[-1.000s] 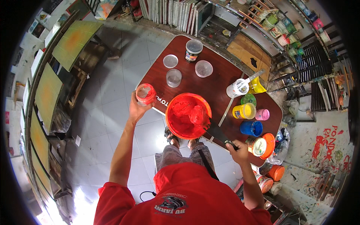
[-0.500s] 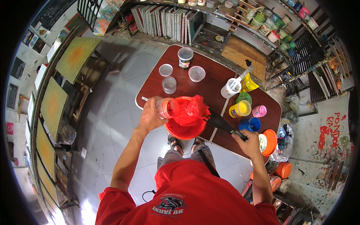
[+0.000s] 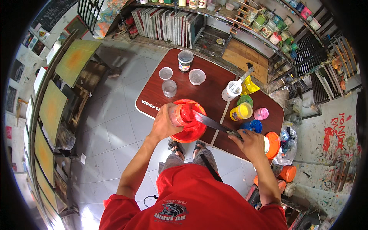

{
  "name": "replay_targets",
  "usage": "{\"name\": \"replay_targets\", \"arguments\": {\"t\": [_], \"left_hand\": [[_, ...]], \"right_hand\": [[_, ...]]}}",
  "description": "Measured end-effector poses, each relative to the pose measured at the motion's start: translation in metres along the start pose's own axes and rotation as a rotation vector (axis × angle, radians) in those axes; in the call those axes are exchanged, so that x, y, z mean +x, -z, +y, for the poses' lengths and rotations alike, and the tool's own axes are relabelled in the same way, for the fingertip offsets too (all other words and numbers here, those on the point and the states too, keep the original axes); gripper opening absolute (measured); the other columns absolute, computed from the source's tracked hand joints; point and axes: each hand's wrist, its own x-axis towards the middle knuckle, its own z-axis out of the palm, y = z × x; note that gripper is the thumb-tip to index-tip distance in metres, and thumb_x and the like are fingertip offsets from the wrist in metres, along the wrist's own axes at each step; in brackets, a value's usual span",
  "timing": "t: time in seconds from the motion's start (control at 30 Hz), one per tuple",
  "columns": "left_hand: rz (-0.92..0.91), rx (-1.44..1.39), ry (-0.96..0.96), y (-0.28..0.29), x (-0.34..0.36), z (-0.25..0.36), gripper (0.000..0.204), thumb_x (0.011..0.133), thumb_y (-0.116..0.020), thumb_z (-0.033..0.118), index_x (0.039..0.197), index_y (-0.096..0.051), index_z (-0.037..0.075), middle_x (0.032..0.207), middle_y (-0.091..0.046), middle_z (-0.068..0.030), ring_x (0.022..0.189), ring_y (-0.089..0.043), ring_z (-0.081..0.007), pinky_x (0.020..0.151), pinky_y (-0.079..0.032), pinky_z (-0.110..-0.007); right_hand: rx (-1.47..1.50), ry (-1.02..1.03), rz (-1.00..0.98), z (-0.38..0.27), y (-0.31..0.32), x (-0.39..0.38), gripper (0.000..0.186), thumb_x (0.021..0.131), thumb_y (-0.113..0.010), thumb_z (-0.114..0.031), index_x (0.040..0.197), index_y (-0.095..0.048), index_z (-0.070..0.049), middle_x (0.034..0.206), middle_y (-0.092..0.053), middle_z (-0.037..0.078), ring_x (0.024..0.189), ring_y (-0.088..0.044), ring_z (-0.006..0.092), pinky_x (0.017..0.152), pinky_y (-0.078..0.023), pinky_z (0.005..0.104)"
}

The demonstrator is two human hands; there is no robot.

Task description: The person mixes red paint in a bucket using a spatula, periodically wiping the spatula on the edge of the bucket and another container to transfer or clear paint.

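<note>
My left hand is wrapped round a clear plastic jar, tipped sideways with its mouth toward the right. Thick red paint fills the mouth. In my right hand is a long dark spatula; its paint-smeared tip reaches the jar's mouth. Directly below both stands an orange-red tub holding more red paint, near the table's front edge. The jar hides part of the tub's left side.
On the brown table stand a dark-labelled tub, clear cups, a white pot with a tool in it, a yellow paint pot, a blue one and a pink one. Sloped boards line the left.
The big red lump on the spatula over the tub is gone from the blade. Red paint now sits in the jar's mouth, and the spatula's tip has come up against it.
</note>
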Motion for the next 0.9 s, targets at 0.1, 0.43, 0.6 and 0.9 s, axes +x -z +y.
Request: {"name": "replay_targets", "arguments": {"t": [0.1, 0.43, 0.6, 0.9], "left_hand": [[-0.006, -0.022, 0.033, -0.001, -0.001, 0.000, 0.094, 0.058, -0.091, 0.022, 0.135, -0.041, 0.004, 0.131, -0.055, -0.0197, 0.126, -0.054, -0.0387, 0.107, -0.046, -0.046], [-0.033, 0.020, 0.030, 0.004, 0.004, 0.004, 0.092, 0.058, -0.090, 0.022, 0.134, -0.041, 0.006, 0.130, -0.056, -0.0187, 0.124, -0.055, -0.0380, 0.105, -0.047, -0.046], [-0.044, 0.050, 0.005, 0.006, 0.007, 0.005, 0.094, 0.058, -0.091, 0.023, 0.136, -0.041, 0.005, 0.129, -0.057, -0.0175, 0.125, -0.055, -0.0364, 0.106, -0.047, -0.046], [0.100, 0.020, -0.098, 0.002, 0.010, -0.011, 0.083, 0.058, -0.091, 0.022, 0.132, -0.056, 0.010, 0.129, -0.060, -0.0139, 0.123, -0.057, -0.0353, 0.104, -0.049, -0.046]], "right_hand": [[-0.113, 0.148, 0.036, -0.001, -0.001, 0.000, 0.028, 0.087, -0.074, -0.037, 0.089, -0.069, -0.009, 0.074, -0.059, 0.004, 0.064, -0.063, 0.0224, 0.054, -0.049, 0.0364], [-0.339, 0.374, 0.000, -0.008, 0.025, 0.024, 0.044, 0.084, -0.066, -0.018, 0.127, -0.066, -0.008, 0.089, -0.055, 0.006, 0.087, -0.058, 0.0223, 0.068, -0.048, 0.0349], [-0.359, 0.437, 0.054, -0.014, 0.033, 0.042, 0.052, 0.083, -0.062, -0.016, 0.134, -0.064, -0.010, 0.095, -0.056, 0.008, 0.093, -0.055, 0.0247, 0.076, -0.045, 0.0389], [-0.388, 0.433, -0.046, -0.029, 0.035, 0.054, 0.054, 0.088, -0.060, -0.020, 0.141, -0.060, -0.012, 0.097, -0.054, 0.009, 0.088, -0.051, 0.0254, 0.078, -0.046, 0.0371]]}}
